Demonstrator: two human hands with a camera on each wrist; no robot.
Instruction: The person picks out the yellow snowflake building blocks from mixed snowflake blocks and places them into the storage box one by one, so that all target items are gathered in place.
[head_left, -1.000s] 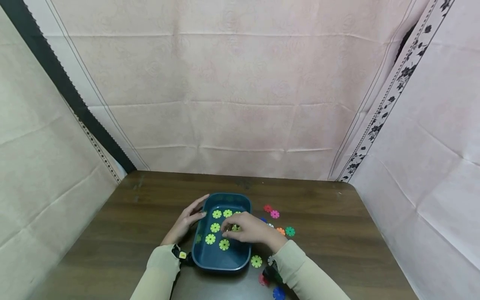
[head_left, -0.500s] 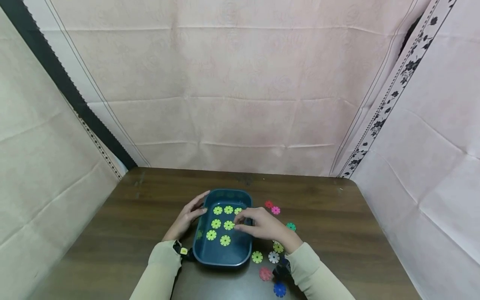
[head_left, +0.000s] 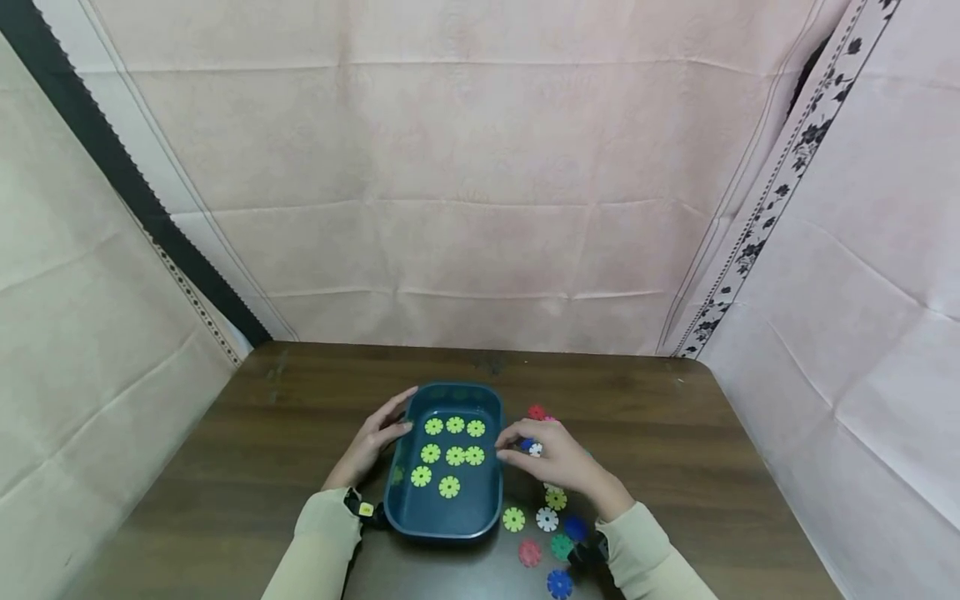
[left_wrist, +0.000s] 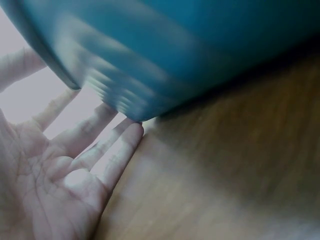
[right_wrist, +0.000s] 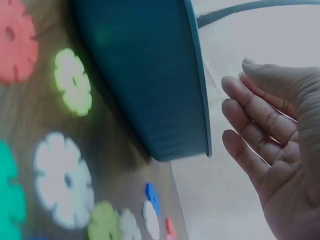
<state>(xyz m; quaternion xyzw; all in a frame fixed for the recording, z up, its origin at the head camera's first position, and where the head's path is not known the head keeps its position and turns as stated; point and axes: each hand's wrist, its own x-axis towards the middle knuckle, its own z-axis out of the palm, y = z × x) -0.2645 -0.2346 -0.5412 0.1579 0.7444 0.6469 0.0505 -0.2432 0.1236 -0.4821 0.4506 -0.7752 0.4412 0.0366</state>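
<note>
A dark blue tray (head_left: 442, 515) holds several yellow-green notched discs (head_left: 455, 456), laid flat in loose rows. My left hand (head_left: 373, 435) rests on the tray's left side; in the left wrist view its extended fingers (left_wrist: 112, 160) touch the blue wall. Just past the right rim hovers my right hand (head_left: 551, 454), fingers loosely bent and nothing between them. The right wrist view shows that hand (right_wrist: 275, 125) apart from the tray wall (right_wrist: 150, 85). Beneath and beside it lie a white disc (head_left: 536, 449) and a blue disc, partly covered by the hand.
Right of the tray, loose discs lie on the brown wooden table (head_left: 315, 400): yellow-green (head_left: 513, 519), white (head_left: 547, 519), pink-red (head_left: 529, 552), green (head_left: 561, 547) and blue (head_left: 559, 583). A red disc (head_left: 536, 412) lies farther back. Pale cloth (head_left: 480, 208) hangs behind and on both sides.
My right hand has moved right, from over the tray to beyond its right rim. A yellow-green disc it had covered now shows in the middle row. The left hand stays put.
</note>
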